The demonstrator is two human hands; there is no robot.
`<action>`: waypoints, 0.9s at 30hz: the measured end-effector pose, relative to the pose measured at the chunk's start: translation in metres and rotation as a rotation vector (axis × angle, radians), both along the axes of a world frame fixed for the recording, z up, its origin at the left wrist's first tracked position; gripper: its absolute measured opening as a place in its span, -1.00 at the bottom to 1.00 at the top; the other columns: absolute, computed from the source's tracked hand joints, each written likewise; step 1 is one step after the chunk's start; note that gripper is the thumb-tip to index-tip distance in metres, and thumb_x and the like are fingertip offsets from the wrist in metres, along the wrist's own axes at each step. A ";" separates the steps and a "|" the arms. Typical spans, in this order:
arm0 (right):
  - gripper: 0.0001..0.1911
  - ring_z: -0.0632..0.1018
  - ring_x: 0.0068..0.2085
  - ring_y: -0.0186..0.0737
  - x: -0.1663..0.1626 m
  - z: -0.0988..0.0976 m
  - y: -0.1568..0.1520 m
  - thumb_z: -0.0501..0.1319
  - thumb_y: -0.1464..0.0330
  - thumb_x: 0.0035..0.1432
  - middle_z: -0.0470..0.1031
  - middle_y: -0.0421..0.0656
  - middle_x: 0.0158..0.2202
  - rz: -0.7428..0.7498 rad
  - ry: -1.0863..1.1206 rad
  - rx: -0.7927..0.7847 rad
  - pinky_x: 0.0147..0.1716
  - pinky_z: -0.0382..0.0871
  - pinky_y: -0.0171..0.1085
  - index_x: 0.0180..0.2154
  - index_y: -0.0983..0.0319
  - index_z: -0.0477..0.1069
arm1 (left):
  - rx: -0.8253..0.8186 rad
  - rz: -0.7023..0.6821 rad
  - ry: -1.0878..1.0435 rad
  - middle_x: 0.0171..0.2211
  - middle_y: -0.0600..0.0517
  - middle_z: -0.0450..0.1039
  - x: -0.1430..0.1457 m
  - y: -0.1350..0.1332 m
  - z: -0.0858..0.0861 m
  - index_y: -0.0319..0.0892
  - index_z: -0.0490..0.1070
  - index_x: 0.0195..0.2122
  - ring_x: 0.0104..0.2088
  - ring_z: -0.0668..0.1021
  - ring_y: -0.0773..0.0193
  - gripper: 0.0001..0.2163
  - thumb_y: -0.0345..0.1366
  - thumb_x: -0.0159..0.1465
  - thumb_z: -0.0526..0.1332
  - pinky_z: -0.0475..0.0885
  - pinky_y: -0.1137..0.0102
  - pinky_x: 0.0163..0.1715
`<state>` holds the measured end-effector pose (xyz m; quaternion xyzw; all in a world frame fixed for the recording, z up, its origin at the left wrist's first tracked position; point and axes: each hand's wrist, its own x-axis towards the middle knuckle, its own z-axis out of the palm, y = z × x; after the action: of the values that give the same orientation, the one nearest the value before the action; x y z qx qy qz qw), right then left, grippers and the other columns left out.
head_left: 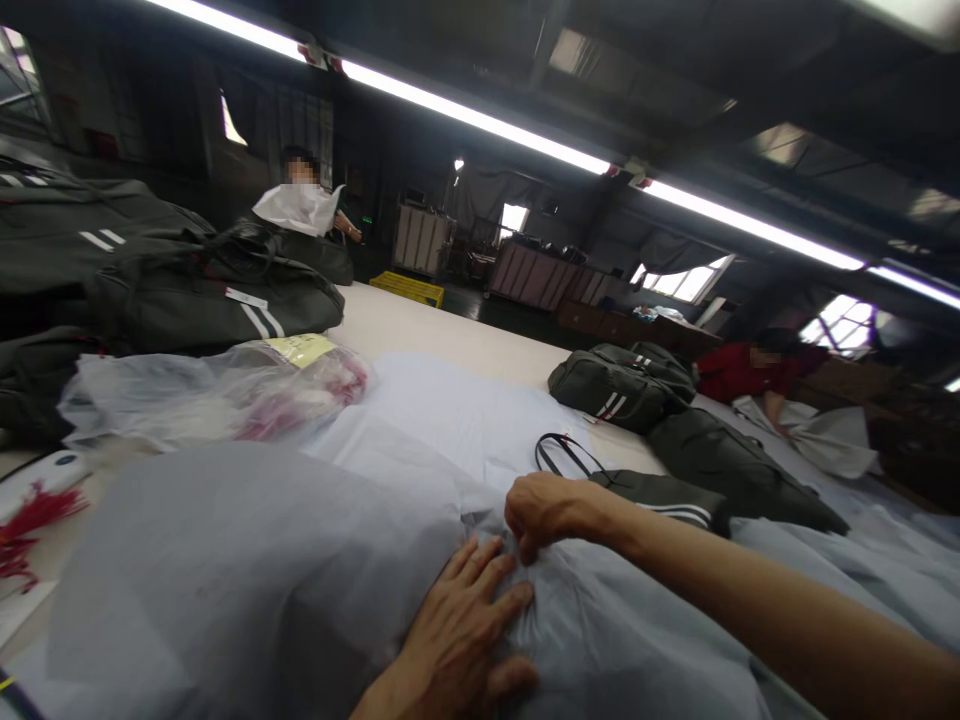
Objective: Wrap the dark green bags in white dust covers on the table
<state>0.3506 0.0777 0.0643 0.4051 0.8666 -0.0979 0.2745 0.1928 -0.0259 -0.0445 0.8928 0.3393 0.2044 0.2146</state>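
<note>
A large thin white sheet [255, 560], like tissue paper or thin plastic, lies bunched over the near part of the table. My left hand [465, 625] rests on it palm down, with the fingers spread. My right hand [544, 510] is closed just beyond, its fingertips pinching the gathered sheet. Something darker shows faintly through the covering at the right, but its shape is hidden. Beyond my right wrist sits a dark green bag [652, 490] with white stripes and a black strap handle [559, 450].
Dark green bags [225, 290] are heaped at the left, behind a clear plastic bag [217, 390] with red contents. Red tassels [37, 520] lie at the left edge. More bags [622, 385] stand at the right. A person [750, 365] handles a sheet there; another person [300, 200] stands at far left.
</note>
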 end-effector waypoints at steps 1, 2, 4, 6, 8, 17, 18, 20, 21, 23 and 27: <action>-0.84 0.41 -0.55 -0.31 -0.001 -0.002 0.001 0.44 0.22 -0.14 0.44 -0.26 -0.62 0.033 -0.010 0.012 -0.52 0.15 -0.34 -0.49 0.15 0.59 | 0.001 -0.001 0.014 0.30 0.03 0.18 0.000 0.000 0.000 0.20 0.11 0.26 0.34 0.13 -0.06 -0.33 -0.01 0.15 0.34 0.02 -0.07 0.34; -0.82 0.44 -0.54 -0.29 0.000 -0.004 0.001 0.44 0.19 -0.12 0.45 -0.25 -0.61 0.065 -0.016 0.021 -0.51 0.17 -0.33 -0.50 0.15 0.58 | 0.001 -0.005 0.026 0.30 0.03 0.18 0.000 0.001 0.001 0.19 0.10 0.26 0.34 0.13 -0.07 -0.33 -0.01 0.16 0.34 0.03 -0.07 0.34; -0.76 0.49 -0.48 -0.22 0.004 -0.007 0.003 0.43 0.14 -0.08 0.49 -0.20 -0.56 0.110 -0.006 0.049 -0.46 0.22 -0.31 -0.49 0.18 0.56 | 0.001 -0.009 0.042 0.30 0.02 0.18 0.000 0.001 0.002 0.19 0.10 0.26 0.34 0.13 -0.07 -0.34 0.01 0.17 0.32 0.03 -0.08 0.34; -0.63 0.53 -0.37 -0.13 0.014 -0.010 0.008 0.46 0.09 -0.15 0.55 -0.13 -0.42 0.097 0.056 0.103 -0.38 0.28 -0.27 -0.37 0.21 0.56 | 0.002 -0.012 0.051 0.29 0.01 0.20 0.000 0.001 0.003 0.17 0.12 0.25 0.34 0.14 -0.08 -0.37 0.03 0.19 0.30 0.04 -0.08 0.33; -0.37 0.54 -0.26 -0.03 0.029 -0.011 0.017 0.51 0.03 -0.30 0.56 -0.07 -0.27 -0.019 0.138 0.113 -0.31 0.33 -0.22 -0.19 0.23 0.51 | 0.001 -0.005 0.055 0.29 0.02 0.21 0.001 0.001 0.006 0.16 0.13 0.24 0.34 0.15 -0.07 -0.38 0.03 0.19 0.30 0.04 -0.08 0.33; -0.04 0.46 0.08 0.02 0.086 -0.040 0.030 0.49 0.06 -0.29 0.41 0.04 0.14 -0.562 0.686 -0.295 0.03 0.38 -0.13 0.16 0.25 0.32 | 0.005 0.041 -0.015 0.25 0.03 0.25 0.002 -0.003 0.007 0.15 0.22 0.18 0.32 0.18 -0.03 -0.43 0.05 0.17 0.31 0.03 -0.04 0.34; -0.06 0.47 0.07 0.04 0.088 -0.044 0.027 0.50 0.07 -0.32 0.44 0.05 0.11 -0.603 0.693 -0.272 0.05 0.37 -0.10 0.13 0.26 0.36 | 0.009 0.041 -0.036 0.25 0.02 0.25 0.002 -0.003 0.005 0.15 0.22 0.19 0.32 0.18 -0.02 -0.44 0.10 0.19 0.26 0.02 -0.04 0.34; -0.10 0.48 0.08 0.07 0.091 -0.048 0.020 0.46 0.04 -0.25 0.44 0.10 0.11 -0.660 0.728 -0.193 0.07 0.35 -0.08 0.12 0.31 0.37 | 0.016 0.040 -0.060 0.24 0.01 0.25 0.002 -0.003 0.001 0.15 0.21 0.19 0.32 0.18 -0.02 -0.44 0.17 0.20 0.21 0.02 -0.05 0.33; -0.11 0.46 0.10 0.05 0.092 -0.048 0.015 0.39 -0.01 -0.15 0.41 0.12 0.14 -0.669 0.764 -0.157 0.08 0.35 -0.09 0.15 0.33 0.33 | 0.018 0.041 -0.062 0.24 0.01 0.25 0.002 -0.002 0.000 0.15 0.21 0.19 0.32 0.18 -0.03 -0.43 0.18 0.19 0.20 0.03 -0.05 0.33; -0.14 0.41 0.17 0.01 0.094 -0.050 0.004 0.24 -0.06 0.02 0.32 0.10 0.22 -0.652 0.848 -0.103 0.12 0.32 -0.12 0.21 0.33 0.24 | 0.027 0.050 -0.065 0.23 0.01 0.26 0.003 -0.002 -0.002 0.15 0.22 0.17 0.31 0.20 -0.03 -0.44 0.18 0.19 0.21 0.04 -0.05 0.32; -0.27 0.42 0.17 0.07 0.098 -0.062 -0.016 0.27 -0.01 -0.01 0.42 0.03 0.16 -0.633 0.789 -0.027 0.19 0.24 -0.07 0.13 0.26 0.38 | 0.070 0.054 -0.077 0.20 0.00 0.28 0.003 -0.004 0.000 0.09 0.27 0.13 0.29 0.23 -0.03 -0.47 0.17 0.20 0.20 0.06 -0.02 0.31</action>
<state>0.4481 0.0612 0.0027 0.5764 0.7377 -0.3333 -0.1118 0.1957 -0.0303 -0.0446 0.8817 0.3475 0.2564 0.1903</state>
